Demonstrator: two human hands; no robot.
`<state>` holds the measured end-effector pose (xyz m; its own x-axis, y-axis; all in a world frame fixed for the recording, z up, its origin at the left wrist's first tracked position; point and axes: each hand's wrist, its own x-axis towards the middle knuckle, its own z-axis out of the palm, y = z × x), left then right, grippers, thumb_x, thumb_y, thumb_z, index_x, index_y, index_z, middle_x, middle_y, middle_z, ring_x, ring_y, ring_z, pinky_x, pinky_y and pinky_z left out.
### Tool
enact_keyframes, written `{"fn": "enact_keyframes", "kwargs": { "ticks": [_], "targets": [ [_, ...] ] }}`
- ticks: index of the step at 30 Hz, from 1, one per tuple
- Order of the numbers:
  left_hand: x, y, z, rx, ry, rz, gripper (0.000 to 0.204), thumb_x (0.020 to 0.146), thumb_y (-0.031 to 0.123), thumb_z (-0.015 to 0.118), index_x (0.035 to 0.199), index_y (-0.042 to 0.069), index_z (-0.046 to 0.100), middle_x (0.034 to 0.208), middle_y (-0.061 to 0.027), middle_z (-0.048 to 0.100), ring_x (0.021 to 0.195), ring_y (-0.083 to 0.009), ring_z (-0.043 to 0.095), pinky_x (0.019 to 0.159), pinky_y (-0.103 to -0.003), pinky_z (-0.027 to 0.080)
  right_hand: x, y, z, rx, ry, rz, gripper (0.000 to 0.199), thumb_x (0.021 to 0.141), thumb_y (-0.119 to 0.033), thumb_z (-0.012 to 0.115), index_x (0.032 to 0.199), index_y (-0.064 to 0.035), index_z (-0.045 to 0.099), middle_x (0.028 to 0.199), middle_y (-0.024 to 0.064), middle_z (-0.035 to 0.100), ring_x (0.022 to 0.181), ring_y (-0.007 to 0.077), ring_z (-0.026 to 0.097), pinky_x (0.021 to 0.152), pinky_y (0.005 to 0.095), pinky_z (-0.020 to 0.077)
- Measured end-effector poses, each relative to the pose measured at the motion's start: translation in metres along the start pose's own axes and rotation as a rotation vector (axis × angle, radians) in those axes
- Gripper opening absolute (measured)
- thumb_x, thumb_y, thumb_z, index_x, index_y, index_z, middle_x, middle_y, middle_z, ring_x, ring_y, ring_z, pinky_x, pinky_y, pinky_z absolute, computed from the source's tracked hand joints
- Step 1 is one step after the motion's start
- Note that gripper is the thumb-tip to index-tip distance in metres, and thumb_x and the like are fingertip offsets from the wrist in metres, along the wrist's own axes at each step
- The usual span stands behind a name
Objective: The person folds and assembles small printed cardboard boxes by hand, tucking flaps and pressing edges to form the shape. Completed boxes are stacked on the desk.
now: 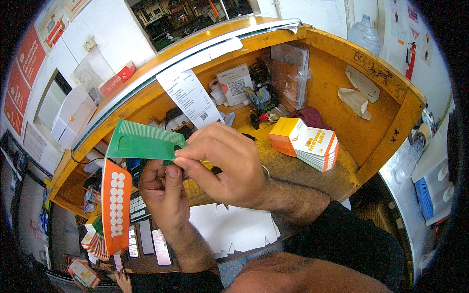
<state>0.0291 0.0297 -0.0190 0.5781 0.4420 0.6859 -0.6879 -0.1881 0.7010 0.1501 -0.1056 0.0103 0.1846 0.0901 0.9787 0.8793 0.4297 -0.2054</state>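
your right hand pinches the near end of the green panel between thumb and forefinger, the tips pressed together on its edge, left of the middle of the frame. your left hand sits just below, fingers curled in and thumb raised, closed on the lower corner of that same panel; how deep its hold goes is hidden by the fingers. the panel reaches out toward the upper left, and at its far end an orange panel with rows of round white dots hangs down the left of the frame, seemingly joined to it.

under your forearms, white sheets with notched edges lie at the lower middle. two phones lie to their left, near a keypad. right of centre, a stack of flat cartons in white, yellow and orange rests on the wooden desk. above your hands, a printed slip hangs in front of the desk's back. at the lower left edge, another person's hand shows.
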Motion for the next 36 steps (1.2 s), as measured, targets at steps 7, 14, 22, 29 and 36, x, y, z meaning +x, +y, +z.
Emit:
{"fn": "enact_keyframes", "kwargs": {
  "ticks": [7,14,22,29,36],
  "targets": [
    [-0.001,-0.002,0.004,0.014,0.040,-0.003,0.035,0.113,0.014,0.068,0.144,0.000,0.063,0.136,-0.0138,0.073,0.122,-0.0225,0.072,0.107,-0.037,0.058,-0.002,-0.001,0.004,-0.051,0.052,-0.041,0.020,0.089,-0.004,0.087,0.106,-0.0026,0.076,0.096,0.0145,0.075,0.088,0.0334,0.076,0.075,0.0411,0.0616],
    [-0.003,0.001,0.001,0.009,0.107,-0.009,0.034,0.111,0.014,0.070,0.141,-0.001,0.064,0.136,-0.0136,0.074,0.122,-0.0226,0.072,0.107,-0.037,0.058,0.002,-0.002,-0.002,-0.045,-0.032,-0.071,0.024,0.088,-0.006,0.089,0.108,-0.0019,0.077,0.097,0.0151,0.075,0.089,0.0316,0.077,0.075,0.0408,0.0626],
    [-0.004,-0.002,-0.003,0.054,0.033,0.056,0.042,0.110,0.014,0.072,0.147,-0.003,0.060,0.135,-0.0137,0.073,0.121,-0.0232,0.072,0.106,-0.038,0.058,0.002,-0.004,-0.006,0.018,-0.040,0.004,0.020,0.090,-0.002,0.086,0.108,-0.0010,0.077,0.097,0.0153,0.076,0.089,0.0315,0.078,0.075,0.0401,0.0622],
    [-0.006,-0.003,-0.003,0.039,0.024,0.033,0.050,0.109,0.014,0.073,0.152,-0.003,0.056,0.140,-0.0153,0.070,0.126,-0.0242,0.070,0.109,-0.039,0.057,0.001,-0.003,-0.002,0.050,-0.004,0.017,0.015,0.090,-0.001,0.085,0.102,-0.0008,0.075,0.094,0.0139,0.073,0.086,0.0314,0.074,0.074,0.0405,0.0591],
    [-0.006,0.000,0.005,0.038,0.048,0.041,0.056,0.107,0.013,0.076,0.155,-0.003,0.052,0.141,-0.0163,0.069,0.126,-0.0261,0.070,0.110,-0.040,0.056,0.002,0.001,0.005,0.087,0.085,-0.022,0.013,0.091,-0.004,0.083,0.095,-0.0015,0.072,0.088,0.0123,0.067,0.080,0.0331,0.067,0.069,0.0439,0.0536]
  ]
}}
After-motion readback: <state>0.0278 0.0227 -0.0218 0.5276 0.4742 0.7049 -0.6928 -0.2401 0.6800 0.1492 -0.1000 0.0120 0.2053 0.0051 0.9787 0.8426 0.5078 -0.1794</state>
